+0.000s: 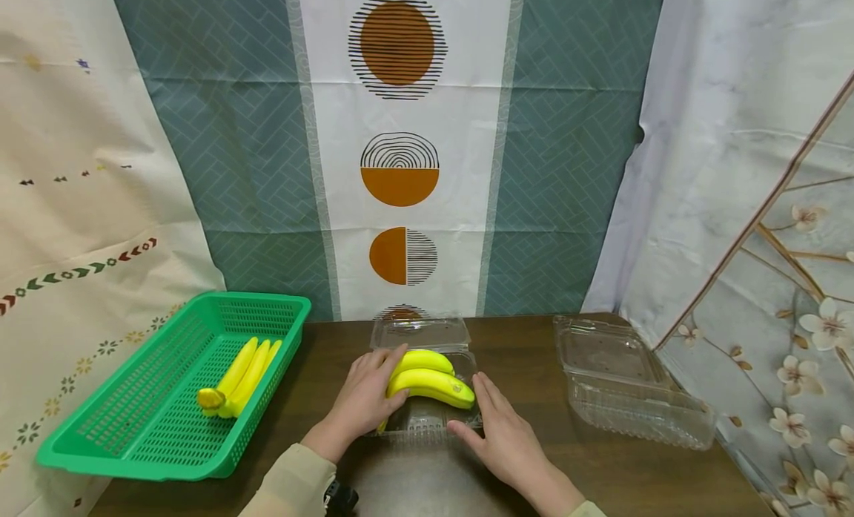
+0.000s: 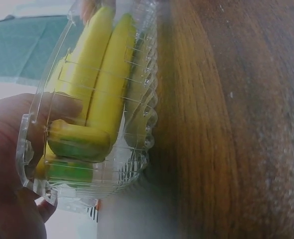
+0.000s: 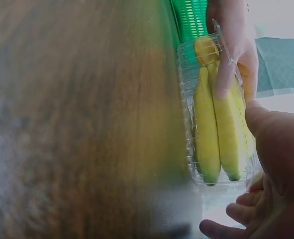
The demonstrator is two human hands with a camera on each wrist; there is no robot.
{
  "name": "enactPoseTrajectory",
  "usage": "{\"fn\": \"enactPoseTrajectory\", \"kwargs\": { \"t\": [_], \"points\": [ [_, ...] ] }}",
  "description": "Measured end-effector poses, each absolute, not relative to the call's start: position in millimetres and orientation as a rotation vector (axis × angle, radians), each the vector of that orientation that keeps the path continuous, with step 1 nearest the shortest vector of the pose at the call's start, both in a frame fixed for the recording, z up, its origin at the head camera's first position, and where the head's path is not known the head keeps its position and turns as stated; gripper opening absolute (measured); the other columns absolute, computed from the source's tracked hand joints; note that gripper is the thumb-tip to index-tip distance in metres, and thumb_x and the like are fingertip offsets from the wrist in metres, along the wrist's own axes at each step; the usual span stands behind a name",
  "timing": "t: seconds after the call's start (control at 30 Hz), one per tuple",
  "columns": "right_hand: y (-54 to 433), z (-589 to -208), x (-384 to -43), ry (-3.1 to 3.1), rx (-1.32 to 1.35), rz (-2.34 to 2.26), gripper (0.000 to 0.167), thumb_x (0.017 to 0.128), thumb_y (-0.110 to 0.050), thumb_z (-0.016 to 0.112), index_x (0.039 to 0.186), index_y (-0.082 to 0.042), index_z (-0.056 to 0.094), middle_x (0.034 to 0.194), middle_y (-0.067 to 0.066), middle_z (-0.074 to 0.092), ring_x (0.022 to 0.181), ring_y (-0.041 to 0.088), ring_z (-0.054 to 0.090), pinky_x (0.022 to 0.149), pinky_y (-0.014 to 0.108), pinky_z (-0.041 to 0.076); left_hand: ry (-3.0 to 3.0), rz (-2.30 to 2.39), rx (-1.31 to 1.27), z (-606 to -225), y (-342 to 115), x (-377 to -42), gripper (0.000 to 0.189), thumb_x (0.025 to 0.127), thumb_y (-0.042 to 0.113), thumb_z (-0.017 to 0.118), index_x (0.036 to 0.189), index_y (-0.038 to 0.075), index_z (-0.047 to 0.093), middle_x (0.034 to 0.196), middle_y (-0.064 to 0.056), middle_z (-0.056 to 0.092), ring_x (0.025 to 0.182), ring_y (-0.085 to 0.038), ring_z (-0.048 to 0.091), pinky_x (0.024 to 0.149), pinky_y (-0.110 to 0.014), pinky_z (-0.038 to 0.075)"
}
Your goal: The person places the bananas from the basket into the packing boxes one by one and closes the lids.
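Observation:
A bunch of yellow bananas (image 1: 430,386) lies in a clear plastic clamshell container (image 1: 422,426) at the middle of the table, with its lid (image 1: 422,333) folded open at the back. My left hand (image 1: 365,391) holds the bunch near its stem end, thumb over the front banana (image 2: 104,89). In the left wrist view the brown-green stem end shows through the container's wall. On the other side, my right hand (image 1: 503,432) is beside the container's right end, fingers extended and thumb apart. The right wrist view shows this hand (image 3: 281,164) near the banana tips, gripping nothing.
A green perforated basket (image 1: 175,458) stands at the left with another bunch of bananas (image 1: 243,380) in it. On the right of the brown table (image 1: 527,354) sits a second clear clamshell (image 1: 637,409), lid open. Patterned cloths (image 1: 253,168) hang around the back and sides.

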State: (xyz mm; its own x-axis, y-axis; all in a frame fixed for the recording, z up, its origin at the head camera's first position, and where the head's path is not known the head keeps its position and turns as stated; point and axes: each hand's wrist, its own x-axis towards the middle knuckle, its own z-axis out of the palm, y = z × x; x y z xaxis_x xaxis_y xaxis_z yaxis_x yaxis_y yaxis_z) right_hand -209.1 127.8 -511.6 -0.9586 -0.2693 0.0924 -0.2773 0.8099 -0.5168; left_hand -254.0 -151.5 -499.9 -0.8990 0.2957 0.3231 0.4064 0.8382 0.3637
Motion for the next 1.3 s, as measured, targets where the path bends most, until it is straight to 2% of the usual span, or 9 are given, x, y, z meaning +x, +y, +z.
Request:
{"fn": "enactPoseTrajectory", "kwargs": {
  "t": [0.43, 0.73, 1.0, 1.3],
  "points": [
    [128.9, -508.2, -205.2, -2.962, 0.473, 0.830, 0.096, 0.105, -0.063, 0.068, 0.175, -0.008, 0.031, 0.180, 0.014, 0.030, 0.161, 0.037, 0.038, 0.113, 0.066, 0.048, -2.731, -0.625, -0.558, -501.9, -154.2, -256.1, 0.077, 0.099, 0.033, 0.087, 0.165, 0.012, 0.052, 0.144, -0.013, 0.061, 0.137, -0.038, 0.054, 0.122, -0.060, 0.036],
    [134.5, -506.2, -209.3, -2.895, 0.496, 0.746, 0.082, 0.110, -0.054, 0.064, 0.172, -0.006, 0.038, 0.176, 0.014, 0.037, 0.159, 0.039, 0.039, 0.114, 0.066, 0.048, -2.706, -0.686, -0.547, -499.3, -157.7, -255.2, 0.070, 0.105, 0.036, 0.080, 0.165, 0.013, 0.053, 0.148, -0.013, 0.058, 0.138, -0.037, 0.052, 0.118, -0.059, 0.041],
    [135.7, -500.3, -219.4, -2.870, 0.513, 0.706, 0.084, 0.112, -0.058, 0.057, 0.173, -0.005, 0.033, 0.177, 0.016, 0.036, 0.160, 0.039, 0.038, 0.118, 0.063, 0.045, -2.697, -0.697, -0.467, -498.6, -160.0, -256.8, 0.066, 0.106, 0.039, 0.077, 0.163, 0.013, 0.055, 0.153, -0.014, 0.056, 0.144, -0.038, 0.050, 0.120, -0.060, 0.040],
    [131.4, -495.4, -238.0, -2.860, 0.544, 0.693, 0.084, 0.112, -0.058, 0.057, 0.174, -0.006, 0.032, 0.177, 0.015, 0.034, 0.161, 0.038, 0.037, 0.120, 0.062, 0.043, -2.725, -0.711, -0.368, -495.6, -162.2, -258.2, 0.064, 0.110, 0.044, 0.070, 0.162, 0.010, 0.055, 0.164, -0.016, 0.051, 0.153, -0.041, 0.044, 0.123, -0.066, 0.036]
  ]
}}
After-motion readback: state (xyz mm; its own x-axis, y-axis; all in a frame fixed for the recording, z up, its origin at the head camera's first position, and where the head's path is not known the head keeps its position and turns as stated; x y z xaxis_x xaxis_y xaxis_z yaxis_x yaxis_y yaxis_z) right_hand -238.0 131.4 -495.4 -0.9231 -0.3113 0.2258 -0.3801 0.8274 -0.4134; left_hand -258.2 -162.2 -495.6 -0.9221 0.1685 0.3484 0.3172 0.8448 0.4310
